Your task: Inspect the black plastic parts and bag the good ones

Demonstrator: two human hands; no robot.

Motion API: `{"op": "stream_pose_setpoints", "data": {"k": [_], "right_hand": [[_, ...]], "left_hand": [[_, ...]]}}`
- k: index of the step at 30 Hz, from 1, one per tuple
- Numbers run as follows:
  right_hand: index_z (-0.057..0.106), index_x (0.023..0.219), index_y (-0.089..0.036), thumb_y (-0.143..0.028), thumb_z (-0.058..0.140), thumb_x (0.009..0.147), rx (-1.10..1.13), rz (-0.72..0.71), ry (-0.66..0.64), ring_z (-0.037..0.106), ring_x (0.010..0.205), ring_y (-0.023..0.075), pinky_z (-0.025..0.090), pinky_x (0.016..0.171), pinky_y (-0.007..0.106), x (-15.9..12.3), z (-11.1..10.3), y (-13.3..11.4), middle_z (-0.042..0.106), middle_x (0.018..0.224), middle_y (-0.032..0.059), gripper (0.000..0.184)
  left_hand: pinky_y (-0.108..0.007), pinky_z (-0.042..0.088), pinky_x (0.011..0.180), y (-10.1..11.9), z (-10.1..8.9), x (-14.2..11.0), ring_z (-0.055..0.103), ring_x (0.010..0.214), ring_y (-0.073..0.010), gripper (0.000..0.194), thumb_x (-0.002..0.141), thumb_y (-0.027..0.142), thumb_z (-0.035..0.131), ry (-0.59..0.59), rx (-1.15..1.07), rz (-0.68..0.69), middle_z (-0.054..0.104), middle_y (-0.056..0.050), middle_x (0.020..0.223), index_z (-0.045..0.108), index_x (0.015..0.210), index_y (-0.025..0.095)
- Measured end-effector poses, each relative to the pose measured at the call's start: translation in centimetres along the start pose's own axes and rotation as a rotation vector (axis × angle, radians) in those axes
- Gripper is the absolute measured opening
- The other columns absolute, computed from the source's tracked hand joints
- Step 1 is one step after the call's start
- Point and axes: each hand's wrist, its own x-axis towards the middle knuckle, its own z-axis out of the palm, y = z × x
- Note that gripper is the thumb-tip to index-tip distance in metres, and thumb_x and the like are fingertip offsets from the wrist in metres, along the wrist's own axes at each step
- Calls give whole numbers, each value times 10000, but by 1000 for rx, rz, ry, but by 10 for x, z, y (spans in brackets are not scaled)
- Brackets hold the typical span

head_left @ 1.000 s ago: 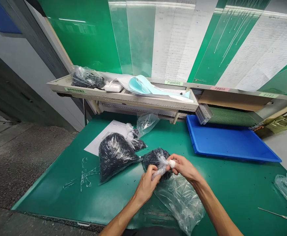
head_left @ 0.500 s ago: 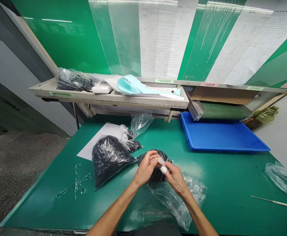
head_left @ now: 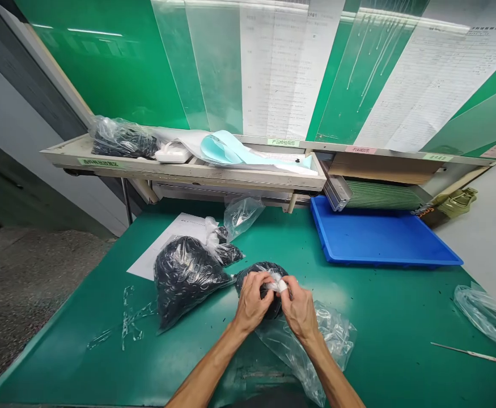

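A clear plastic bag (head_left: pixel 259 270) full of black ring-like pieces sits on the green table in front of me. My left hand (head_left: pixel 254 300) pinches the gathered, twisted neck of this bag from the left. From the right, my right hand (head_left: pixel 297 303) grips the same neck, its fingertips close to the left ones. A white wrap shows on one right finger. Just left stands a larger filled bag (head_left: pixel 186 283) of black rings, with smaller tied bags (head_left: pixel 229 253) behind it. Under my right forearm lies an empty clear bag (head_left: pixel 335 334), crumpled.
A blue tray (head_left: pixel 384 238) rests at the back right. A thin pointed tool (head_left: pixel 464 351) and clear bags (head_left: pixel 486 317) lie at the right. Clear plastic strips (head_left: pixel 128 323) are at the left, near a paper sheet (head_left: pixel 145 258). A shelf (head_left: pixel 213 173) overhangs the table's back.
Both hands have drawn closer together at the bag's neck, and the white gathered plastic now shows between the fingertips. The view has shifted slightly.
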Motion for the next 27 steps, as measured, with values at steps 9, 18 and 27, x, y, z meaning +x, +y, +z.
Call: {"op": "stream_pose_setpoints", "data": {"k": [9,18,27], "right_hand": [[641,661,-171,-330,553,811,189,-142,-557,415,584,112,309,585,224,27,-26,5,513,597,-31,236],[695,905,-165,-548,524,847,455,-40,-704,425,577,97,332,524,206,37,-38,12,629,751,16,424],[629,762,-168,-542,700,656,549,102,-448,483,452,102,431,462,244,54,-35,33,552,556,-30,395]], "left_hand": [[-347,435,869,-7,1,-1,589,946,-185,190,837,118,481,-16,-115,19,665,-27,942,594,952,217],[-281,450,767,22,-24,-24,571,862,-174,153,924,260,470,-84,121,86,588,-45,965,589,1012,223],[-264,333,593,21,-16,-5,539,707,-161,337,992,329,311,-245,344,180,571,-33,778,583,834,207]]}}
